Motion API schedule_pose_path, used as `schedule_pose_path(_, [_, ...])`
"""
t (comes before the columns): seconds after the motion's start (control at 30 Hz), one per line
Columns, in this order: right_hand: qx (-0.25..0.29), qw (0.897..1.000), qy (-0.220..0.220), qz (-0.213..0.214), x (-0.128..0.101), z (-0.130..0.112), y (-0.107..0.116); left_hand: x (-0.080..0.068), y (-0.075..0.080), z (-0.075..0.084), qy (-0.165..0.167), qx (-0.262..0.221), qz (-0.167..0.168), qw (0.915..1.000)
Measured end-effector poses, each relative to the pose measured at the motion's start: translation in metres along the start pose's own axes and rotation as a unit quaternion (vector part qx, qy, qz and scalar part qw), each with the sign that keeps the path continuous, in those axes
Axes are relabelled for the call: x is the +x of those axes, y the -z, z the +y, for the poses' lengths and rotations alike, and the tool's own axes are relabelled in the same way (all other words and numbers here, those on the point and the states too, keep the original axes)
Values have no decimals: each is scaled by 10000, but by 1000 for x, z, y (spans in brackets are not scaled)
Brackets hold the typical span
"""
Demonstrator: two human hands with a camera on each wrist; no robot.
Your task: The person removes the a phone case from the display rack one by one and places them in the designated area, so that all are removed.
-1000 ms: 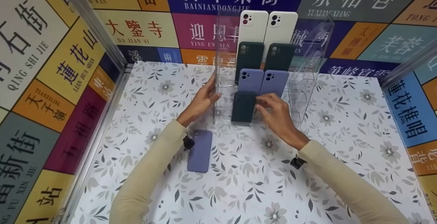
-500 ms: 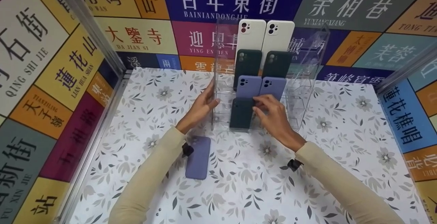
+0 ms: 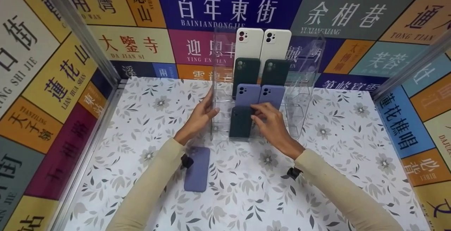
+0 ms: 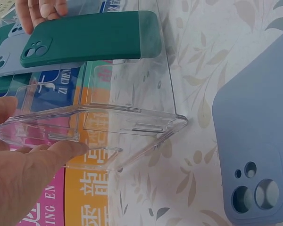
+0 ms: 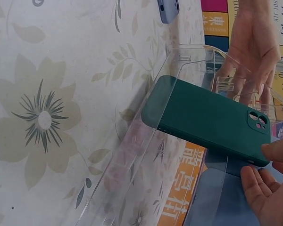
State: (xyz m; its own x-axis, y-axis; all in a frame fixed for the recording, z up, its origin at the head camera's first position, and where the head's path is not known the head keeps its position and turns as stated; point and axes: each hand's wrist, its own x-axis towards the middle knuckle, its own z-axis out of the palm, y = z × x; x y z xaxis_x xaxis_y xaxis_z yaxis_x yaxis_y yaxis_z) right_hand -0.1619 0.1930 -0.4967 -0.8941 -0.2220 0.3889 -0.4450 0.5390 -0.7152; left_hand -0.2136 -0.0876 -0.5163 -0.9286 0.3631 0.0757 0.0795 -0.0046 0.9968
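A clear display stand (image 3: pixel 303 118) of stepped tiers stands at the centre. In its bottom tier, toward the left, leans a dark green phone case (image 3: pixel 240 123); the right wrist view shows its lower end behind the clear front lip. My right hand (image 3: pixel 271 122) pinches this case by its upper right edge, thumb and fingertips on either side. With thumb and fingers either side of the stand's left panel, my left hand (image 3: pixel 197 118) holds the stand steady. Beside the left wrist a purple phone case (image 3: pixel 198 171) lies flat on the table.
Above the green case, the tiers hold two purple cases (image 3: pixel 272 95), two dark green cases (image 3: pixel 274 70) and two white cases (image 3: pixel 278 42). The flower-patterned table (image 3: pixel 324 174) is bounded by sign-printed walls (image 3: pixel 225 9) at the back and sides.
The head view has shifted, so everything sits lower and slightly left. Both hands keep their places at the stand and the green phone case, which stays in the bottom tier.
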Motion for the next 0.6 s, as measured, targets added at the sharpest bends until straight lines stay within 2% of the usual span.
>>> schedule_pose_path(0.1, [73,10000,-41,-49,1,-1,-4,-4,3,0,63,88,58,9999])
schedule_pose_path(0.27, [154,9998,-108,-100,-1,-2,-8,-7,6,-1,-42,121,14,9999])
schedule_pose_path(0.6, [47,10000,-64,-44,-1,2,-1,-1,0,2,-12,94,-59,9999])
